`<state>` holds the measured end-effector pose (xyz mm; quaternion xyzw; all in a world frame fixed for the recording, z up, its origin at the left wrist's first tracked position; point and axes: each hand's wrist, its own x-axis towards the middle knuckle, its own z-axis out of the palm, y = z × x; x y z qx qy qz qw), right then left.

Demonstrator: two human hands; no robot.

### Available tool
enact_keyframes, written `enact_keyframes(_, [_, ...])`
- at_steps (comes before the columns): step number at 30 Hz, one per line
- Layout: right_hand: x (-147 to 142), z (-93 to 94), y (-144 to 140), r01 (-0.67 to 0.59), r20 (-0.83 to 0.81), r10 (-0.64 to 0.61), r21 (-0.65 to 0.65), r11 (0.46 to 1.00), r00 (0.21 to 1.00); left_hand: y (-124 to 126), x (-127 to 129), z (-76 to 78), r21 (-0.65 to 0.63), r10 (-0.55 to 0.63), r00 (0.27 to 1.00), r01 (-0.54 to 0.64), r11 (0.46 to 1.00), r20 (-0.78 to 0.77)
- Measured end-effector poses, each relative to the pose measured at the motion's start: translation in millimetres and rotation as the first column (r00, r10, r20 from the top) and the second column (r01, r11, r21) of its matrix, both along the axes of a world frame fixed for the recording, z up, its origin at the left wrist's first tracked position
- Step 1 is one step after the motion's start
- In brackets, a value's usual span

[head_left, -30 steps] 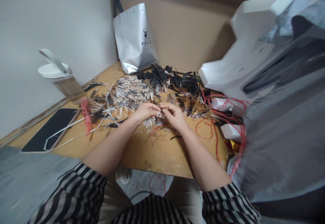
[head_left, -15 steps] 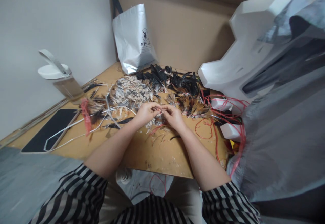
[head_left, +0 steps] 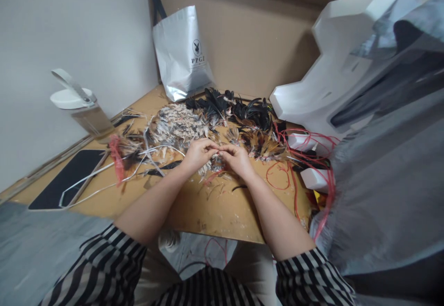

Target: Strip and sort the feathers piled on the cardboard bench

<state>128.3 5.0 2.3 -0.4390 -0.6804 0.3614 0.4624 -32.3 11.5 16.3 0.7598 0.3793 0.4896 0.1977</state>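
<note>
Wooden table (head_left: 194,209) | speckled grey-white feathers (head_left: 176,125) | left hand (head_left: 197,154), right hand (head_left: 237,158) pinching, probably one small feather

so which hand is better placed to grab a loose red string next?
Right, probably. The right hand sits nearer the loose red string on the wooden tabletop; the left hand lies on the far side, by grey speckled feathers.

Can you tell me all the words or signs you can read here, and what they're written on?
"PPGZ", beneath a small round rabbit-head logo, on the silver bag leaning against the brown board at the back of the table.
No other writing shows: the white-lidded bottle, the dark flat panel and the white foam blocks carry no readable text.
</note>
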Motion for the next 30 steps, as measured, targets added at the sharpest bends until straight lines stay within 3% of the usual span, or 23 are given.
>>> enact_keyframes(10, [-0.8,3.7,-2.0,0.030,-0.005,-0.030,-0.049,0.998,1.000,1.3,-1.1,-0.1,-0.007,0.003,1.000,-0.003,1.000,0.000])
enact_keyframes(19, [-0.5,4.2,-3.6,0.136,0.189,-0.164,0.151,0.979,0.968,-1.3,1.1,2.7,-0.051,0.031,0.999,-0.030,0.998,0.011])
enact_keyframes(25, [4.9,11.2,-2.8,0.232,0.233,-0.334,0.375,0.897,0.913,1.1,-1.5,0.5,-0.142,0.079,0.996,-0.071,0.987,0.046])
enact_keyframes(30, [10.4,13.4,-0.8,0.281,0.228,-0.401,0.424,0.861,0.887,1.9,-3.1,1.2,-0.204,0.095,0.994,-0.081,0.976,0.061])
